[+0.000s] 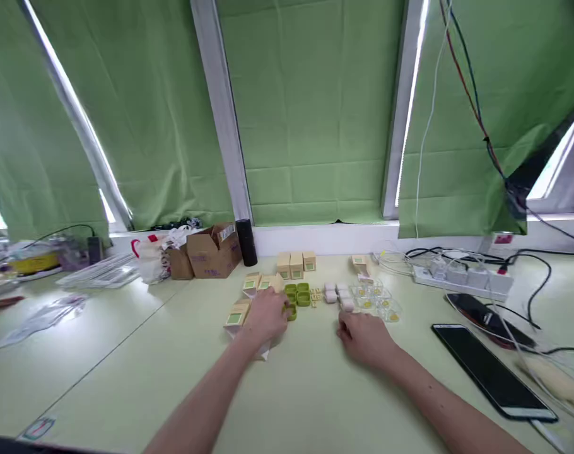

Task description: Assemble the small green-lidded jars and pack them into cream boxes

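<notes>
My left hand reaches to the small green square cups, its fingers closed at the edge of the nearest green cup. Small cream boxes with green labels lie beside and partly behind this hand. My right hand rests on the table with its fingers curled under; whatever they hold, if anything, is hidden. Just beyond it sit several pale pinkish-white blocks and clear plastic pieces with yellow bits. Tiny yellowish pieces lie between the green cups and the pale blocks.
More cream boxes stand farther back. An open cardboard box and a black cylinder are by the wall. To the right lie a phone, a dark glossy object, a white power strip and loose cables.
</notes>
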A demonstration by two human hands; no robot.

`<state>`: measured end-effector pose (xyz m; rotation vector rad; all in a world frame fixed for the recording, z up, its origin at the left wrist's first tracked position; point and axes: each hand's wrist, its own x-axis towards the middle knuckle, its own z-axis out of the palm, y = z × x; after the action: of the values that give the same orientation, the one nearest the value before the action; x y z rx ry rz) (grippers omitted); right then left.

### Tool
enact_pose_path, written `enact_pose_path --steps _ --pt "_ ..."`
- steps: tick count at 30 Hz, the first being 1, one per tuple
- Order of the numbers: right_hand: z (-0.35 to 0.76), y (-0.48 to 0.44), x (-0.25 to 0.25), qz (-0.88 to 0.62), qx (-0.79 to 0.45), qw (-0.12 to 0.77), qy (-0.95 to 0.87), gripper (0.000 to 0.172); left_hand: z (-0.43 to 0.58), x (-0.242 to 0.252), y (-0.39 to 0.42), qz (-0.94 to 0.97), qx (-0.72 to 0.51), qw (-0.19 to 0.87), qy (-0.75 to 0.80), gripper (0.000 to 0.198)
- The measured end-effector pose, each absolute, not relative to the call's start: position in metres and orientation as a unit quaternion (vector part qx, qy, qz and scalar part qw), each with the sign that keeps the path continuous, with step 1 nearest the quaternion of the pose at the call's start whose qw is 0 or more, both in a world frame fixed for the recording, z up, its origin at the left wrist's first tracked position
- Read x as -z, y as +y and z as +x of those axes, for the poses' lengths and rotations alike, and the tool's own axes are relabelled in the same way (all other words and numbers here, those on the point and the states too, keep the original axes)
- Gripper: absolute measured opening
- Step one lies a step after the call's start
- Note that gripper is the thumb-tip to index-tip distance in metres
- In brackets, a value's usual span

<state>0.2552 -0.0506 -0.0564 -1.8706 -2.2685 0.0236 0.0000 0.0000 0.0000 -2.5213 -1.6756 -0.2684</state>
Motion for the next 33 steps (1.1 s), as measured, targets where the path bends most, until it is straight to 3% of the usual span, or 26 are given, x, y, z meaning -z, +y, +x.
enact_pose_path --steps 10,24,28,33 --pt "0.255 -0.052 0.051 -0.635 -0.021 0.104 -0.765 0.012 0.000 0.007 0.001 -0.843 0.050 0.071 -0.531 0.011" --pt "0.250 -0.053 0.054 -0.609 -0.040 0.205 -0.766 0.013 0.023 0.023 -0.015 -0.871 0.110 0.117 -0.464 0.016" --pt "0.252 -0.052 0.058 -0.583 -0.041 0.252 -0.771 0.023 0.031 0.026 -0.024 -0.888 0.152 0.129 -0.414 0.017" --pt "0.253 -0.048 0.069 -0.523 -0.048 0.338 -0.781 0.050 0.040 0.035 -0.033 -0.901 0.204 0.144 -0.356 0.018"
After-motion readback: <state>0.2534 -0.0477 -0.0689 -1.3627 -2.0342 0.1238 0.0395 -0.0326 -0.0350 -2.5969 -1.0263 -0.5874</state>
